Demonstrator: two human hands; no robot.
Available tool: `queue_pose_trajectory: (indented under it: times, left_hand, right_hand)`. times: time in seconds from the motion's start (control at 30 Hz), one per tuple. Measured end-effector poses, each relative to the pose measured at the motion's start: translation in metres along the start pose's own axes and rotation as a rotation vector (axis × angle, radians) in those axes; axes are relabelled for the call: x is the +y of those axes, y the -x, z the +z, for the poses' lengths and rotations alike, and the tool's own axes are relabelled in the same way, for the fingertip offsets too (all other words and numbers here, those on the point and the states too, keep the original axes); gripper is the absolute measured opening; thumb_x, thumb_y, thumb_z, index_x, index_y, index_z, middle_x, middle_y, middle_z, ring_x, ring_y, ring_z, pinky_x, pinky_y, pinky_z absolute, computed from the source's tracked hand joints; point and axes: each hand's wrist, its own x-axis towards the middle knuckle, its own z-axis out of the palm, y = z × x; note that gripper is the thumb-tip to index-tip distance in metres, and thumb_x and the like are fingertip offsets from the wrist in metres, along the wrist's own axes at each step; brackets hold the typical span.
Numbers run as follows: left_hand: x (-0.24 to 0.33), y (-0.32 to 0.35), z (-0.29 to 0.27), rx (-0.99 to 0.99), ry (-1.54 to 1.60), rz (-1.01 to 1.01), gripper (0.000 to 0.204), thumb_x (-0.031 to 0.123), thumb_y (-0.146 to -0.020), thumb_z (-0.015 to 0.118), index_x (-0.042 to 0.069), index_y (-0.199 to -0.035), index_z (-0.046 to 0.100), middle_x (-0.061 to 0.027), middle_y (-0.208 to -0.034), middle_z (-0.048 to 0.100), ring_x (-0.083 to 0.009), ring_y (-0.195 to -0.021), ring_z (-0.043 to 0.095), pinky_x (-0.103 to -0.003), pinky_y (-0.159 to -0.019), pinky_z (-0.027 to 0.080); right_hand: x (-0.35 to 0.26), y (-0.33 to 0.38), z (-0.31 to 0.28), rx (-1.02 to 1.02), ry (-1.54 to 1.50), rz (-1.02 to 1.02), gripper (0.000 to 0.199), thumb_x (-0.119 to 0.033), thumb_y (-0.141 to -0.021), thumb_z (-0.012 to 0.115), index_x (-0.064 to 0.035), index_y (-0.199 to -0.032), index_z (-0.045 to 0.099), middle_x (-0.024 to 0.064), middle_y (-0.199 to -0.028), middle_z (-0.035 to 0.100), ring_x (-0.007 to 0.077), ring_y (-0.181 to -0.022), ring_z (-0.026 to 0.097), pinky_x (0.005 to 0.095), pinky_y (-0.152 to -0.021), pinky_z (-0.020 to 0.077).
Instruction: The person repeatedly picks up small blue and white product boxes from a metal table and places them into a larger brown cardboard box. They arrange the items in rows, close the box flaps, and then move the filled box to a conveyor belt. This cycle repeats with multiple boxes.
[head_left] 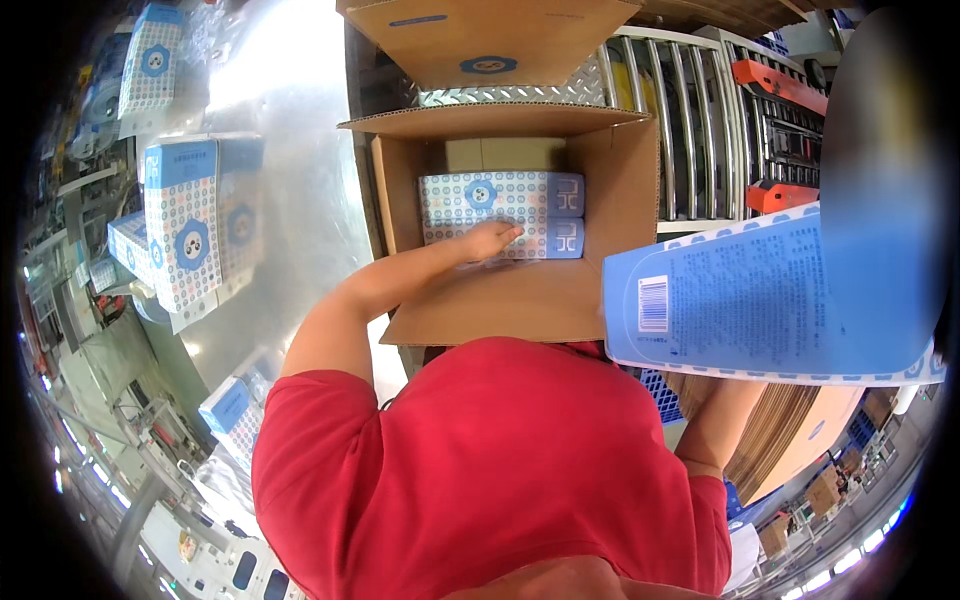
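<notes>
An open brown cardboard carton point(500, 315) stands in front of me with its flaps folded out. Inside lie two white boxes point(450, 190) with a small blue pattern and blue ends, side by side. My left hand point(493, 240) reaches over the carton's left wall and lies on the nearer box, with nothing seen in its fingers. On the right, a large blue box point(740, 300) with a barcode and white patterned edges is held up close to the camera. My right forearm rises to its underside, and the box hides my right hand.
At left, a shiny metal table point(300, 170) carries several upright patterned boxes point(185, 230). Beyond the carton stands another brown carton point(490, 40). A roller conveyor point(680, 120) with orange parts lies at far right. Flattened cardboard point(780, 430) is stacked beside my right arm.
</notes>
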Motion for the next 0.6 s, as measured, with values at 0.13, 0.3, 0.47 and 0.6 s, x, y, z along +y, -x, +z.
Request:
queue_pose_trajectory:
  times: [0.13,0.3,0.47,0.6]
  left_hand:
    - [-0.015,0.036,0.007,0.149,-0.173,0.323,0.032,0.027,-0.089,0.048,0.003,-0.102,0.064,-0.0188,-0.104,0.062,-0.0379,-0.099,0.057,-0.042,-0.088,0.045]
    - [-0.009,0.063,-0.018,-0.249,-0.503,0.061,0.028,0.021,-0.083,0.052,0.007,-0.104,0.065,-0.0193,-0.106,0.062,-0.0360,-0.094,0.060,-0.043,-0.083,0.048]
    - [-0.041,0.059,-0.001,-0.249,-0.348,-0.011,0.052,0.044,-0.091,0.043,0.004,-0.123,0.055,-0.0224,-0.123,0.054,-0.0374,-0.113,0.052,-0.041,-0.096,0.041]
    - [-0.036,0.053,0.001,-0.134,-0.187,-0.056,0.061,0.050,-0.093,0.034,0.002,-0.127,0.051,-0.0206,-0.130,0.049,-0.0366,-0.121,0.045,-0.041,-0.103,0.033]
  right_hand:
    - [-0.001,-0.009,-0.009,-0.014,-0.021,0.022,0.070,-0.053,-0.086,0.053,-0.0090,-0.138,0.037,0.0097,-0.141,0.039,0.0305,-0.126,0.039,0.0484,-0.107,0.0285]
    - [-0.001,-0.011,0.001,-0.010,-0.002,0.023,0.070,-0.053,-0.086,0.053,-0.0090,-0.138,0.037,0.0098,-0.141,0.039,0.0306,-0.127,0.039,0.0483,-0.107,0.0283]
    - [0.003,-0.018,0.005,-0.022,-0.003,0.042,0.070,-0.053,-0.086,0.053,-0.0090,-0.138,0.037,0.0099,-0.141,0.039,0.0306,-0.127,0.038,0.0483,-0.107,0.0281]
    - [0.005,-0.020,0.010,-0.019,0.007,0.054,0.070,-0.053,-0.086,0.053,-0.0089,-0.139,0.037,0.0099,-0.142,0.038,0.0307,-0.127,0.038,0.0482,-0.107,0.0279]
